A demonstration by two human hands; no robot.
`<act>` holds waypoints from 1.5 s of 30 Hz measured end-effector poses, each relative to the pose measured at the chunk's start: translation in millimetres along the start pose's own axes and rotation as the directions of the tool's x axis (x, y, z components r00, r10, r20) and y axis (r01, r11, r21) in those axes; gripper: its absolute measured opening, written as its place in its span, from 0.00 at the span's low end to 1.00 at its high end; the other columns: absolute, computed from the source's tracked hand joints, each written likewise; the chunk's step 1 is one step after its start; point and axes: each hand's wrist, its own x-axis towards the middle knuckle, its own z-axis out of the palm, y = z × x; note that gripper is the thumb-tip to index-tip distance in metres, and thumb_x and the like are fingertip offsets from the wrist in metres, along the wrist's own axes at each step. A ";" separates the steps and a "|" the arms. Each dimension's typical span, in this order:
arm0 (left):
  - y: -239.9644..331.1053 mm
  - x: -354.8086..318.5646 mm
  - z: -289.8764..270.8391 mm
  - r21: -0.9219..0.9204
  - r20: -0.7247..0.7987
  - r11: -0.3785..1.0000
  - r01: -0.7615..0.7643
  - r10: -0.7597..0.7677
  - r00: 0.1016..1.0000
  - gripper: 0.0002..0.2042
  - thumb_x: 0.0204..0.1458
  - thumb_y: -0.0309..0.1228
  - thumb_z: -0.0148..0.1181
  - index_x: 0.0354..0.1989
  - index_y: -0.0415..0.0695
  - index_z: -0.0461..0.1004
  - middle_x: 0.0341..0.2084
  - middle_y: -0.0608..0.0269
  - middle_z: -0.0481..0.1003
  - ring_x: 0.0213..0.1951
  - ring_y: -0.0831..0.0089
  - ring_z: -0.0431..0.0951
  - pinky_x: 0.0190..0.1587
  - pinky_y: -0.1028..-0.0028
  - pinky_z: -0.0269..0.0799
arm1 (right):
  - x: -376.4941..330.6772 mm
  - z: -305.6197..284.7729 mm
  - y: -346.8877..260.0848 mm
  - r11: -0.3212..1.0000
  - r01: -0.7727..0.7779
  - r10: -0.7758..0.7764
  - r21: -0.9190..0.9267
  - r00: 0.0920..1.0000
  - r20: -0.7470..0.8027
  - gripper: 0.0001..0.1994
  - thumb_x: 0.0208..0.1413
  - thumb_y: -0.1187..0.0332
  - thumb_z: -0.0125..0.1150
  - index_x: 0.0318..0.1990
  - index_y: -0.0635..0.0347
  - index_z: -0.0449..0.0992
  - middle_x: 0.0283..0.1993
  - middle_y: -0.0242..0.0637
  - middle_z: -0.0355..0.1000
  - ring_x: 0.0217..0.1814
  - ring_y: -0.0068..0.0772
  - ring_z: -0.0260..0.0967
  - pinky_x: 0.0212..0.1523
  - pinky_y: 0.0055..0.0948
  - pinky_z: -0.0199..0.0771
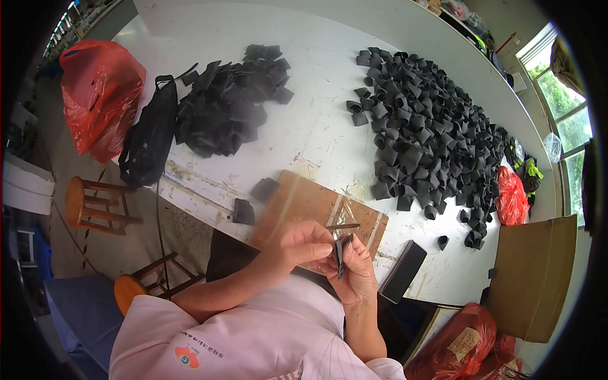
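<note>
In front of my body, both hands meet over the near edge of a brown board (288, 206). A small folded black piece of material (340, 256) is held upright between them. My right hand (356, 272) grips it between thumb and fingers. From the other side, the thumb and fingers of my left hand (294, 244) close on its edge. Just beyond the fingertips is a thin dark stick (345, 226); whether my left hand touches it, I cannot tell. Two flat black pieces, one (243, 211) nearer and one (265, 189) farther, lie left of the board.
Flat black pieces (221, 104) are heaped at the table's far left, beside a black bag (151, 136) and a red plastic bag (101, 95). Many looped black pieces (424, 126) cover the right side. A dark oblong case (403, 271) lies near the front edge. Wooden stools (76, 201) stand left.
</note>
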 end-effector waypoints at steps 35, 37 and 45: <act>-30.2 9.7 8.3 0.686 -0.029 0.463 -0.561 0.788 0.615 0.06 0.43 0.15 0.49 0.30 0.37 0.67 0.25 0.64 0.71 0.13 0.90 0.58 0.13 0.87 0.53 | 0.6 16.7 -0.9 0.995 0.027 -0.030 -0.091 0.999 -0.033 0.11 0.52 0.63 0.54 0.24 0.60 0.67 0.20 0.25 0.59 0.19 0.13 0.49 0.19 0.14 0.49; -12.1 10.3 15.1 0.398 -0.173 0.789 -0.467 0.565 0.807 0.07 0.43 0.14 0.49 0.31 0.37 0.67 0.25 0.63 0.71 0.12 0.90 0.58 0.12 0.87 0.52 | -3.6 28.4 -15.0 0.950 0.101 -0.122 -0.294 0.991 -0.056 0.12 0.53 0.62 0.54 0.24 0.59 0.67 0.20 0.24 0.58 0.19 0.13 0.48 0.19 0.14 0.48; 16.9 17.7 -4.8 -0.538 0.156 0.830 0.146 -0.072 0.985 0.10 0.49 0.21 0.48 0.41 0.40 0.64 0.21 0.66 0.70 0.07 0.89 0.52 0.10 0.86 0.47 | 27.1 24.1 -36.6 0.899 0.141 -0.109 -0.415 0.989 0.098 0.11 0.55 0.63 0.52 0.31 0.64 0.71 0.24 0.27 0.63 0.22 0.12 0.53 0.19 0.12 0.52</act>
